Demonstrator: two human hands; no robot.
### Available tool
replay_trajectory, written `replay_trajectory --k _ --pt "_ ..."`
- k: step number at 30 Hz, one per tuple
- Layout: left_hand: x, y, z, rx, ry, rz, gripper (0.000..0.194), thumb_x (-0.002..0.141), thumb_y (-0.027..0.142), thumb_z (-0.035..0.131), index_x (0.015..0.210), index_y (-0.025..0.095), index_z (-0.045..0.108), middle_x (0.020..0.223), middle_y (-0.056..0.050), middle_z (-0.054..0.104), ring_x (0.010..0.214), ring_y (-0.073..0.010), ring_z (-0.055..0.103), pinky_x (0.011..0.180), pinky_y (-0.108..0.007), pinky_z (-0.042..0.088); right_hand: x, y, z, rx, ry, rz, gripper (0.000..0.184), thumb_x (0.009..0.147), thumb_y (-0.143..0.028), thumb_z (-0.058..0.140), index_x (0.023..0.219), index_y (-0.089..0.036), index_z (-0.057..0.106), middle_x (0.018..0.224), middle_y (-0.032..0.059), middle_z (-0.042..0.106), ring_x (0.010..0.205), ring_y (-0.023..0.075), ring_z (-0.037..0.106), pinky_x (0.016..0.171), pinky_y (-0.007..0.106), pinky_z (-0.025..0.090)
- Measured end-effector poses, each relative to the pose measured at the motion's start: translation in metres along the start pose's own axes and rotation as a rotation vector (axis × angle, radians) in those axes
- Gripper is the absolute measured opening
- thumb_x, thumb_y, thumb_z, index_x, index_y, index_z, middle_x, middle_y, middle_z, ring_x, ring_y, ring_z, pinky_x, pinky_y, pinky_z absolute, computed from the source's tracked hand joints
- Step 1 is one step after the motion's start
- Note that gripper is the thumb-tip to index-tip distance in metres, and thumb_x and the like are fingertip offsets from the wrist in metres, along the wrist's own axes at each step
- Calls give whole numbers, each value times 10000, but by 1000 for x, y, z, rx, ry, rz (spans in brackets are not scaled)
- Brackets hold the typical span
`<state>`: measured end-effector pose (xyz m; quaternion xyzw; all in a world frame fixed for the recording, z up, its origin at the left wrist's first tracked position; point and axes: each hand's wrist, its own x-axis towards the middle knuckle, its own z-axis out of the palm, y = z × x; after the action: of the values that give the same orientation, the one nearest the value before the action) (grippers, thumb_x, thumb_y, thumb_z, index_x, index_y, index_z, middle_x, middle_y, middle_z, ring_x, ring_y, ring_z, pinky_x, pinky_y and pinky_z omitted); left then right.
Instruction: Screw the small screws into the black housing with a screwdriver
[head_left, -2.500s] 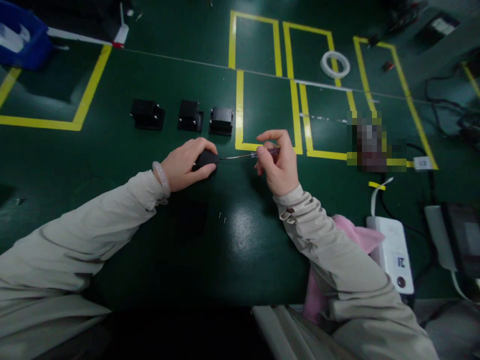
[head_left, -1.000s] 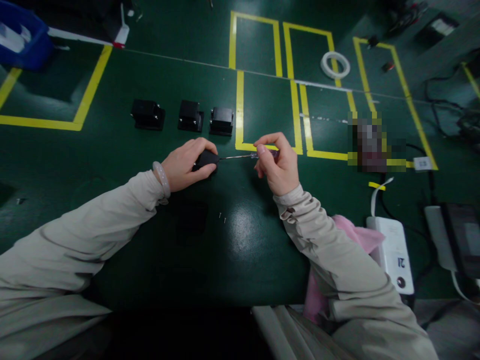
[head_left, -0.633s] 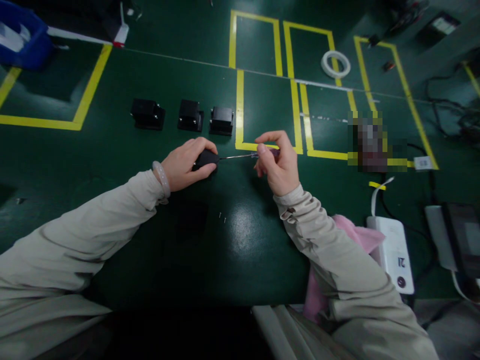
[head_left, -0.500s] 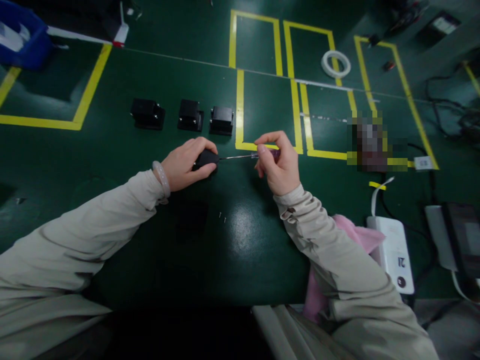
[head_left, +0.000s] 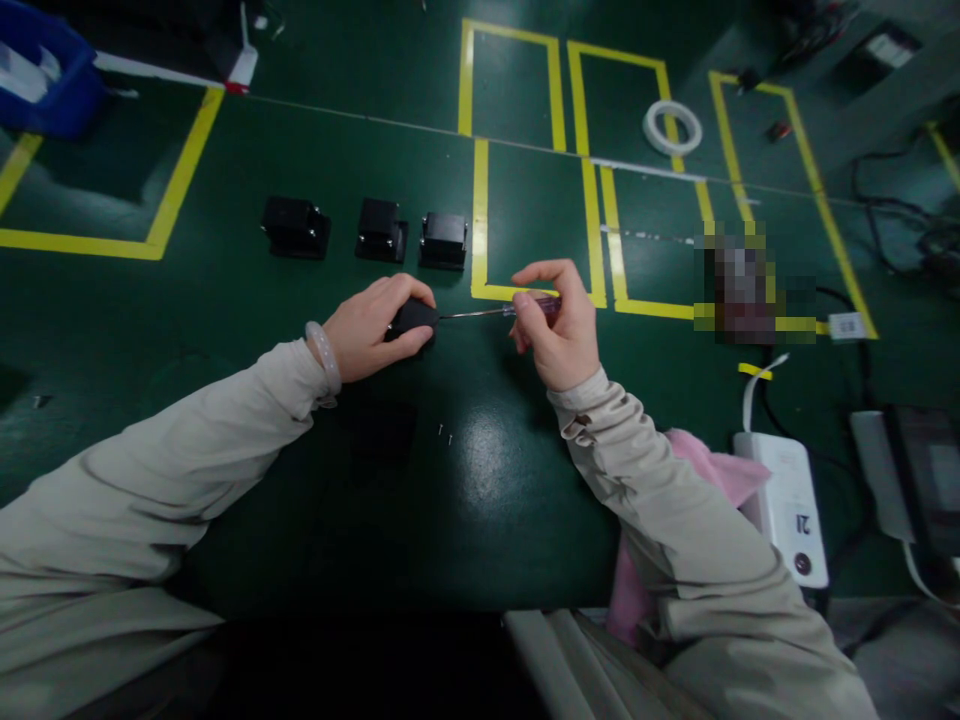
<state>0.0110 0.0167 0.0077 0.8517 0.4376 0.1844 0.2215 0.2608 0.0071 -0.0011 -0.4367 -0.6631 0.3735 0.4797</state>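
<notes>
The left hand (head_left: 364,330) has its grip closed around a small black box (head_left: 412,318) on the desk (head_left: 510,530), fingers over the far side and thumb along the near side. The right hand (head_left: 561,335) has its grip closed on the handle of a screwdriver (head_left: 480,313), thumb and fingers pinching it while the index finger curves above. The shaft runs level to the left, its tip against the right end of the box; whether it sits in a screw is too small to tell.

Compared with one second ago, little has changed: the right index finger has lifted slightly from the handle, and more of the handle's purple shows behind the thumb. The left hand and the held box have stayed where they were. The two loose screws (head_left: 440,430) lie unmoved on the near side of the box, close together.

Beyond the left hand, the same three black boxes stand in a row: left (head_left: 287,228), middle (head_left: 379,228) and right (head_left: 444,238). The white tape roll (head_left: 649,130) also lies where it did.
</notes>
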Motion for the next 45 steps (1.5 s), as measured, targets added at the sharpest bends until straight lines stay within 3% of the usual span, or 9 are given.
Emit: replay_trajectory --k 4,14,24,32,40,45 --pt "0 1 -1 -1 -7 -3 316 896 443 468 1106 220 548 1115 -83 661 1020 -255 627 917 -438 529 0 1 0 3 -11 -19 405 932 -653 554 1057 -279 460 549 -114 449 413 86 460 422 286 397" --pt "0 2 0 -7 2 -4 326 889 439 464 1099 207 554 1105 -94 665 1009 -260 624 914 -445 519 0 1 1 33 13 12 398 916 -647 588 944 -258 508 480 -117 414 367 77 428 379 260 333" --pt "0 2 -1 7 -2 2 353 900 444 457 1121 190 563 1112 -92 667 1002 -249 625 892 -424 522 0 2 -1 11 -6 -17 378 934 -626 575 1050 -282 468 545 -116 445 410 90 455 424 294 399" --pt "0 2 0 15 6 10 393 905 461 454 1132 165 578 1094 -95 663 974 -245 626 848 -400 522 0 1 0 6 -3 3 377 939 -634 560 1008 -272 487 516 -113 425 392 89 447 405 283 365" --pt "1 2 -1 -8 0 -9 297 891 446 467 1091 239 540 1105 -82 658 1009 -255 622 904 -433 518 0 4 0 17 -9 -16 368 946 -614 561 1067 -282 458 563 -113 436 422 89 448 438 291 407" --pt "0 2 -1 -11 -3 -10 289 894 449 474 1098 256 543 1104 -73 659 1008 -257 630 903 -434 528 0 5 0 0 -8 7 352 961 -617 535 1030 -275 488 505 -115 383 386 87 427 403 284 361"
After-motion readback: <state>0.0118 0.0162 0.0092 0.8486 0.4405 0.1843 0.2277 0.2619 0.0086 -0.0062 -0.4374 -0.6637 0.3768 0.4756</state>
